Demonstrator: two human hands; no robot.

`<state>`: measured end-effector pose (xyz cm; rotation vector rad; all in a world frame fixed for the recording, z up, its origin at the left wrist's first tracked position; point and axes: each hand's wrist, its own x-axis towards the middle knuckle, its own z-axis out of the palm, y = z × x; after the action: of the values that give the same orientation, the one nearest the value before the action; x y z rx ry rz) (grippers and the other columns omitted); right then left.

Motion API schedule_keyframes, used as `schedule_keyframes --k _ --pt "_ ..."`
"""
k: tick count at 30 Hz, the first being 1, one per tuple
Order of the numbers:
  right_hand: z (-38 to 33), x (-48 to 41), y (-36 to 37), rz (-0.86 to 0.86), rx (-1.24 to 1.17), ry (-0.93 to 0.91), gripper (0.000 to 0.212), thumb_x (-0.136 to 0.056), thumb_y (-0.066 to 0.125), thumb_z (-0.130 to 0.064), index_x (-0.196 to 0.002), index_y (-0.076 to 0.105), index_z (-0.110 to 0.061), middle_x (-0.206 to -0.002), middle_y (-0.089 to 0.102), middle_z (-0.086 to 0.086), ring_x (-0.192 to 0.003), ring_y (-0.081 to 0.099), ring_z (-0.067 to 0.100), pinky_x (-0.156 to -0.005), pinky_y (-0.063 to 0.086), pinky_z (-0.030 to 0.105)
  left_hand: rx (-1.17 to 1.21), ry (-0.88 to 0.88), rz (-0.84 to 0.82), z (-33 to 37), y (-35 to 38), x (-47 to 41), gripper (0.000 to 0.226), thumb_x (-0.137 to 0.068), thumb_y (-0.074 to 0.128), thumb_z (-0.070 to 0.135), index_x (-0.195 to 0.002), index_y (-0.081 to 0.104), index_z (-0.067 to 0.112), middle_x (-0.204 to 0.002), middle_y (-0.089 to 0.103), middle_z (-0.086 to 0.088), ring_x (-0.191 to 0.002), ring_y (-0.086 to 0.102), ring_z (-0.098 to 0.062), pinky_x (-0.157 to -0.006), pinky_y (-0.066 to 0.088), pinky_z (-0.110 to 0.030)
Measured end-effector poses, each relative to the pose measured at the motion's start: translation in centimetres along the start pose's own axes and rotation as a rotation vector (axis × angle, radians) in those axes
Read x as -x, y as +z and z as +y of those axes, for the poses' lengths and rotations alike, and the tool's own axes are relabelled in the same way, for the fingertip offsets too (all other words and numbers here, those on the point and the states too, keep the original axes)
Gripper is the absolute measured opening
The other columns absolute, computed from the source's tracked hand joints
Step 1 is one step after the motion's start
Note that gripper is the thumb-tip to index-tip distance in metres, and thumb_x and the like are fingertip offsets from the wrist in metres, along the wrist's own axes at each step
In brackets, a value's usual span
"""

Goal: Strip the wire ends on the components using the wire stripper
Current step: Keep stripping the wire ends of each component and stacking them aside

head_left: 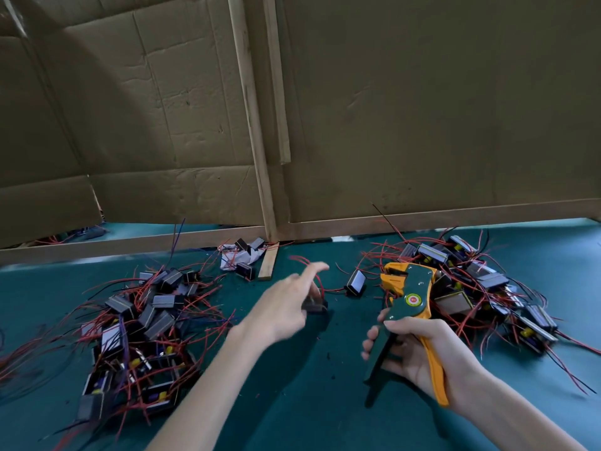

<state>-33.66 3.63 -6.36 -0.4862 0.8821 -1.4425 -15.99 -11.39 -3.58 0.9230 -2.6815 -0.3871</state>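
- Curled round the green and orange handles, the right hand [419,349] holds the wire stripper [410,299] upright, lower right of centre.
- Mid-frame, the blurred left hand [286,304] is over a dark boxy component [314,304]; its grasp cannot be told.
- Red-wired left heap [146,320] and right heap [487,288] flank them on the teal table [292,418].

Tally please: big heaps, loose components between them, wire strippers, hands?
Big heaps: 2, left heap and right heap
Loose components between them: 2, far component and blurred component at the left hand
Wire strippers: 1, wire stripper in the right hand
Hands: 2
Total: 7
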Motion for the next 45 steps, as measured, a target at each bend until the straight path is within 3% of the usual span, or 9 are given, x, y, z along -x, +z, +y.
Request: schedule_keyframes --k 4,7,10,15,21,23,26,34,45 --pt "-0.1 0.0 -0.1 0.003 0.005 -0.003 0.029 -0.064 0.064 -0.001 -0.093 0.061 0.002 -0.082 0.063 0.025 -0.072 0.067 0.04 -0.066 0.058 0.048 0.146 -0.051 -0.09 -0.8 1.3 -0.2 0.083 -0.08 0.047 -0.002 -0.14 0.007 0.04 -0.113 0.063 0.009 -0.1 0.058 -0.015 -0.086 0.046 -0.029" --pt "-0.1 -0.1 -0.2 0.014 0.001 -0.006 0.027 -0.065 0.063 0.0 -0.092 0.062 0.002 -0.082 0.063 0.026 -0.073 0.067 0.04 -0.066 0.058 0.047 0.346 -0.115 0.158 -1.5 0.5 -0.5 0.056 -0.085 0.047 0.001 -0.125 0.023 0.032 -0.099 0.065 0.009 -0.095 0.059 -0.006 -0.077 0.042 -0.016" --pt "-0.1 -0.2 -0.3 0.018 -0.005 -0.004 0.027 -0.065 0.064 0.0 -0.092 0.062 0.002 -0.083 0.063 0.026 -0.074 0.067 0.04 -0.067 0.058 0.048 0.271 -0.294 0.364 -2.6 -0.4 -0.9 0.01 -0.093 0.048 0.015 -0.099 0.046 0.022 -0.082 0.067 0.001 -0.079 0.063 -0.019 -0.074 0.051 -0.036" --pt "0.4 -0.5 -0.3 0.01 -0.006 0.007 0.022 -0.066 0.062 0.0 -0.089 0.065 0.001 -0.081 0.063 0.025 -0.072 0.067 0.041 -0.067 0.058 0.05 0.023 -0.605 0.181 -1.3 1.3 -0.5 0.056 -0.093 0.046 0.055 -0.066 0.058 0.007 -0.074 0.067 -0.008 -0.074 0.064 -0.029 -0.069 0.052 -0.032" --pt "0.8 -0.6 -0.3 -0.016 0.022 -0.008 0.019 -0.059 0.066 0.006 -0.075 0.073 -0.002 -0.08 0.064 0.026 -0.072 0.067 0.041 -0.067 0.058 0.05 0.374 -0.651 0.232 -0.9 2.6 -0.7 0.025 -0.081 0.069 0.035 -0.069 0.075 0.014 -0.073 0.071 -0.009 -0.066 0.06 -0.022 -0.061 0.045 -0.026" --pt "0.8 -0.6 -0.3 -0.013 0.023 -0.017 0.017 -0.062 0.066 0.002 -0.074 0.075 -0.004 -0.079 0.064 0.025 -0.072 0.067 0.041 -0.067 0.058 0.05 0.59 -0.646 0.198 -0.8 2.5 -0.7 0.006 -0.077 0.073 0.02 -0.076 0.076 0.015 -0.079 0.073 -0.008 -0.065 0.057 -0.017 -0.062 0.044 -0.024" --pt "0.7 -0.6 -0.4 -0.016 0.026 -0.035 0.021 -0.058 0.068 0.005 -0.076 0.075 -0.005 -0.081 0.064 0.025 -0.074 0.067 0.041 -0.069 0.057 0.049 0.885 -0.568 0.096 -0.3 2.8 -0.8 0.02 -0.078 0.07 0.0 -0.097 0.069 0.009 -0.088 0.074 -0.006 -0.079 0.065 -0.017 -0.078 0.05 -0.027" --pt "0.2 0.2 0.2 -0.007 0.009 -0.057 0.014 -0.065 0.065 -0.002 -0.076 0.071 0.0 -0.08 0.063 0.026 -0.071 0.067 0.04 -0.066 0.058 0.048 0.945 -0.395 0.119 1.2 3.7 -1.0 0.004 -0.089 0.067 0.017 -0.087 0.068 0.014 -0.075 0.067 -0.001 -0.068 0.063 -0.01 -0.069 0.049 -0.023" --pt "-0.2 0.8 1.0 -0.007 0.019 -0.071 0.019 -0.066 0.061 -0.002 -0.084 0.064 0.002 -0.077 0.063 0.025 -0.068 0.066 0.038 -0.062 0.059 0.046 1.131 -0.18 0.314 2.0 1.2 -0.8 0.019 -0.092 0.057 -0.004 -0.095 0.063 0.013 -0.082 0.072 0.002 -0.073 0.069 -0.013 -0.071 0.054 -0.021"
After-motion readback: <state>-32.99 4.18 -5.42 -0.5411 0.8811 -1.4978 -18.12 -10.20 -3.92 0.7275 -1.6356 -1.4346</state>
